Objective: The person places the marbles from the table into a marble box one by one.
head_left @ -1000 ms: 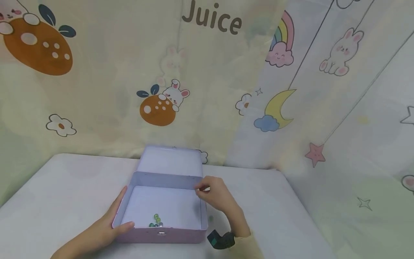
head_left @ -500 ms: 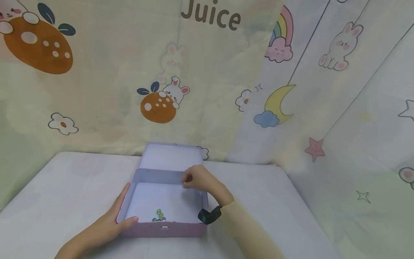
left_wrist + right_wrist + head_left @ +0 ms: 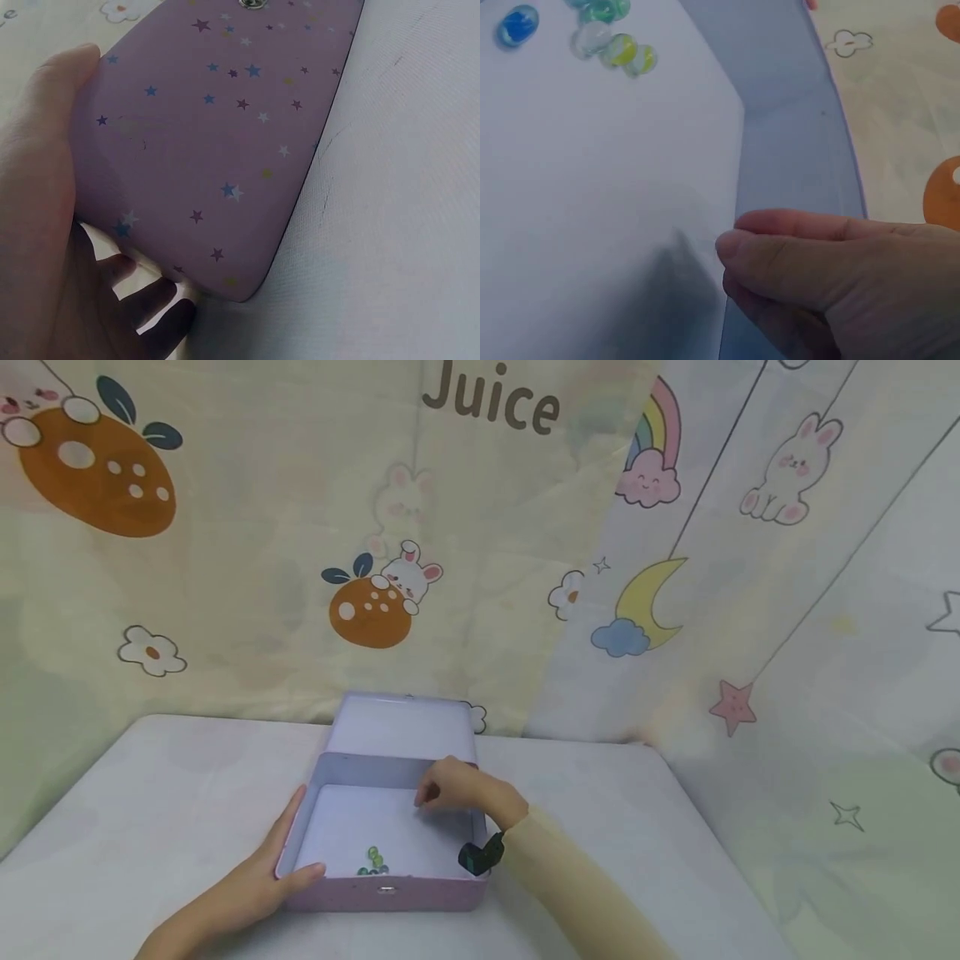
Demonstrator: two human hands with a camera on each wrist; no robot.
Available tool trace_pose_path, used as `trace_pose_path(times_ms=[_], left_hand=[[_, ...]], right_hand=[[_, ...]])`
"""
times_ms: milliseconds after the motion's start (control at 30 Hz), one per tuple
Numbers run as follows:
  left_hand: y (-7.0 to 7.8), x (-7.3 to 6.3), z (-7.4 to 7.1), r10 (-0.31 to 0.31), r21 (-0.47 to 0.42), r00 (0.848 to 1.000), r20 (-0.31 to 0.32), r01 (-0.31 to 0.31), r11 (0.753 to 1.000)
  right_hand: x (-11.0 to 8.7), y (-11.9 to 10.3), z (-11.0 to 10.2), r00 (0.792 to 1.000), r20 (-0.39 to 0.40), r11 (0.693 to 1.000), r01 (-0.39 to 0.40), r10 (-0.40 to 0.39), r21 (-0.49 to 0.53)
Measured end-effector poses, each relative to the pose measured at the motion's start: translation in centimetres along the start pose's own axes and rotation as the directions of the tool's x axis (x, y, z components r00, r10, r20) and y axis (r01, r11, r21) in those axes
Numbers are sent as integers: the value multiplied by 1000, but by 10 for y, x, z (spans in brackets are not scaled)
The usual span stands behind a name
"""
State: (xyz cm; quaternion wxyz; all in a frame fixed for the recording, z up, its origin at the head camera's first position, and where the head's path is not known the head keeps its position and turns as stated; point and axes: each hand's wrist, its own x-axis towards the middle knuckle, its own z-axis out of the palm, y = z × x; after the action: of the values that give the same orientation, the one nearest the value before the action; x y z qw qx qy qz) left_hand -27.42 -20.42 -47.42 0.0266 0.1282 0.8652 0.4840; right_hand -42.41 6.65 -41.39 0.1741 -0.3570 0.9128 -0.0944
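Observation:
A lilac tin box [image 3: 405, 897] with small printed stars stands on the table, its lid [image 3: 405, 727] tipped back. My left hand [image 3: 258, 868] holds its front left corner, the thumb over the front rim and the fingers along the left side. In the left wrist view, that hand [image 3: 45, 187] wraps the starry wall [image 3: 187, 150]. Inside, several glass marbles [image 3: 620, 49] gather near the front, one of them blue [image 3: 517, 26]. My right hand [image 3: 453, 785] hovers over the back right of the box floor, thumb and fingertips [image 3: 731, 244] together; I cannot tell if they pinch something.
The white tabletop [image 3: 585, 827] runs out on both sides of the box. Behind it hangs a patterned cloth [image 3: 262, 568] with bunnies and fruit. A dark device [image 3: 480, 853] is strapped to my right wrist and overlaps the box's right rim.
My right hand has moved left from the box's right rim to over its inside, then slightly lower. The left hand keeps its hold on the corner.

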Motion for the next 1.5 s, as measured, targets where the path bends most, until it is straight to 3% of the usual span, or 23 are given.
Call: trace_pose_path(times_ms=[200, 400, 733, 967, 1067, 1200, 1367, 1500], left_hand=[[1, -2, 2, -7, -4, 1000, 0, 7, 1000], [1, -2, 2, -10, 19, 1000, -5, 10, 1000], [-1, 1, 2, -11, 12, 1000, -4, 11, 1000], [0, 1, 1, -20, 15, 1000, -5, 20, 1000], [1, 2, 0, -23, 12, 1000, -4, 23, 1000], [2, 2, -1, -28, 11, 1000, -7, 28, 1000], [3, 2, -1, -21, -6, 1000, -9, 21, 1000], [2, 2, 1, -25, -19, 1000, -4, 25, 1000]], right_hand=[[5, -6, 9, 999, 31, 997, -3, 6, -80], [8, -11, 14, 1000, 29, 996, -2, 4, -92], [1, -8, -6, 1000, -21, 998, 16, -17, -58], [-38, -6, -35, 986, -166, 997, 24, -10, 79], [-61, 0, -37, 962, -274, 993, 27, 6, 117], [-86, 15, -25, 925, -371, 987, -29, 86, 156], [-107, 32, 2, 898, -381, 966, -143, 218, 216], [-116, 40, 20, 923, -296, 956, -180, 246, 233]])
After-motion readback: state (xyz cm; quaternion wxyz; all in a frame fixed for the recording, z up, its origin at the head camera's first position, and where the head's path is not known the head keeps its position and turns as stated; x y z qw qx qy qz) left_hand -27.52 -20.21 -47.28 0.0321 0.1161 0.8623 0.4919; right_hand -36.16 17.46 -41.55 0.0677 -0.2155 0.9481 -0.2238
